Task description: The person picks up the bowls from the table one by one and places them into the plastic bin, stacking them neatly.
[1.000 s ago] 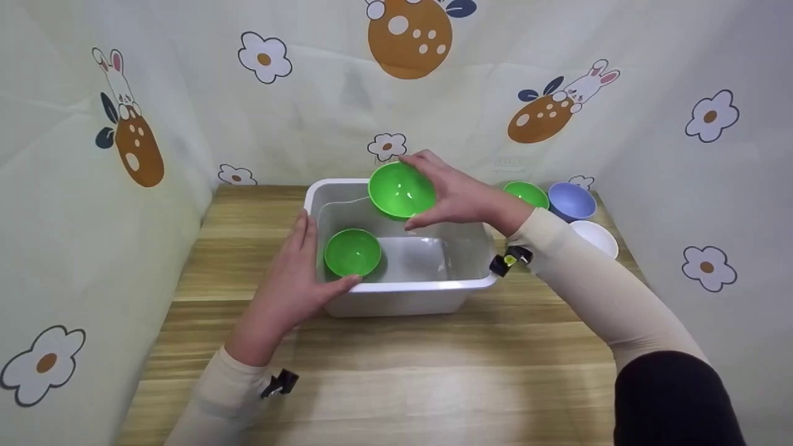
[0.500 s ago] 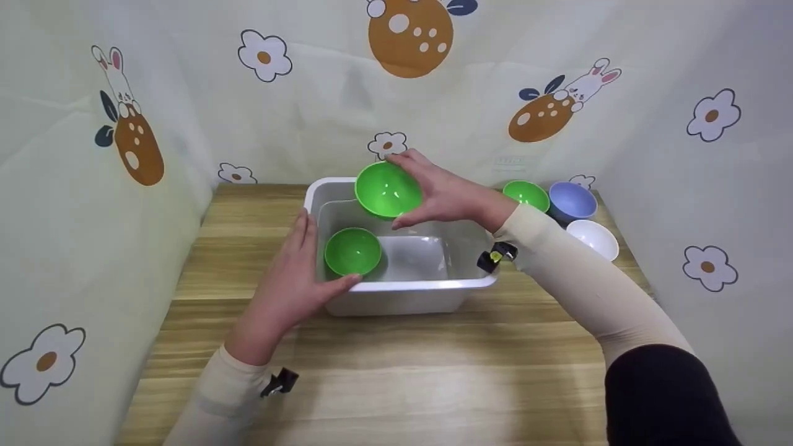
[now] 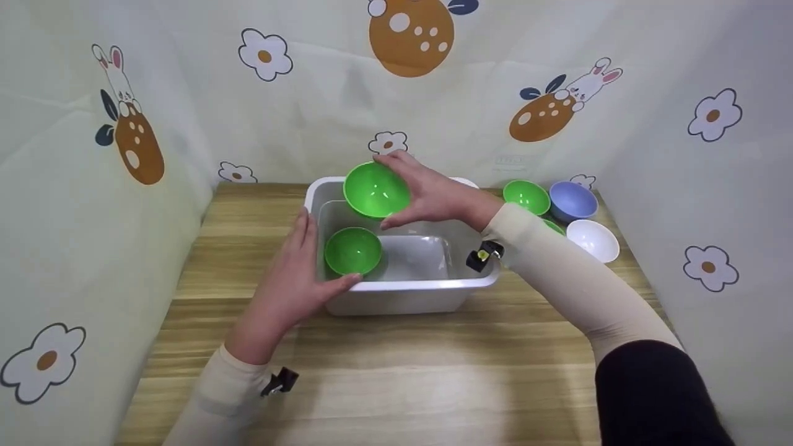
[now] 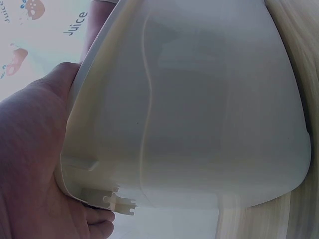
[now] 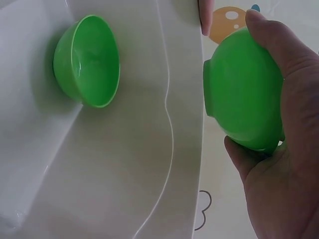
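Observation:
My right hand (image 3: 427,192) grips a green bowl (image 3: 375,191) by its rim, with thumb and fingers on opposite sides. The bowl is tilted over the back left part of a white plastic tub (image 3: 427,285); the right wrist view shows its rounded underside and foot. Inside the tub, at the left end, stands a second green bowl (image 3: 353,251). My left hand (image 3: 288,288) rests against the tub's front left corner, its fingers straight along the left side and thumb over the front rim. In the left wrist view that hand (image 4: 30,144) lies against the rim.
Right of the tub are a green bowl (image 3: 526,197), a blue bowl (image 3: 573,200) and a white bowl (image 3: 593,240). Another green bowl (image 3: 553,227) is mostly hidden by my right sleeve. Patterned cloth (image 3: 310,118) surrounds the wooden table (image 3: 396,384).
My right hand has moved left over the tub with the green bowl in its grip. More of the bowls on the right shows from behind the sleeve. The left hand stays put.

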A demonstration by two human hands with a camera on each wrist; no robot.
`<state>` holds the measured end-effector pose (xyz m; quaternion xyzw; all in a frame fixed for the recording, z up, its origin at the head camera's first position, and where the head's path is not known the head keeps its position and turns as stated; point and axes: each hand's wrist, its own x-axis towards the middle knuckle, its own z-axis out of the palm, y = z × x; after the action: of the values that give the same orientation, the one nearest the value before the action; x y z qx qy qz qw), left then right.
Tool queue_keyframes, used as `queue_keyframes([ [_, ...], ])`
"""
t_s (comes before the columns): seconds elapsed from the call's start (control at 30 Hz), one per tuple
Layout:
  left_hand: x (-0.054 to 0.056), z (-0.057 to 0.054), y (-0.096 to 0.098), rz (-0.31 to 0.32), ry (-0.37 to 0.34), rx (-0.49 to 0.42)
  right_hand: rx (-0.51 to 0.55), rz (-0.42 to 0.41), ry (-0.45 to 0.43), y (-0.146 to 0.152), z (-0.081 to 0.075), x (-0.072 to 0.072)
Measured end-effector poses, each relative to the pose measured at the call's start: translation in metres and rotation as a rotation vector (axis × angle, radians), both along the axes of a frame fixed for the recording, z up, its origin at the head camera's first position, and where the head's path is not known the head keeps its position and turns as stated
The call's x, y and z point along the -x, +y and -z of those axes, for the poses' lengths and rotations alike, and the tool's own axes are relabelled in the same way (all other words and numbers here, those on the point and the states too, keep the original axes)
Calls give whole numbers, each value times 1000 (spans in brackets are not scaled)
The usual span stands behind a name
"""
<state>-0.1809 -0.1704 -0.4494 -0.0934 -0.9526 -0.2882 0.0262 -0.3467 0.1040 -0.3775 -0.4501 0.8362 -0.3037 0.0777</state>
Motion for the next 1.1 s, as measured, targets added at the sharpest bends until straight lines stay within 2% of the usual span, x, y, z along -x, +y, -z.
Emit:
queue_keyframes([
  [0.23,0,0,1,1,29,-19,20,-17,-10,-8,3,-1],
  [0.73,1,1,0,7,29,2,11,-18,17,-23,13,0],
  [1.1,0,0,0,11,26,3,50,-29,24,-30,27,1],
])
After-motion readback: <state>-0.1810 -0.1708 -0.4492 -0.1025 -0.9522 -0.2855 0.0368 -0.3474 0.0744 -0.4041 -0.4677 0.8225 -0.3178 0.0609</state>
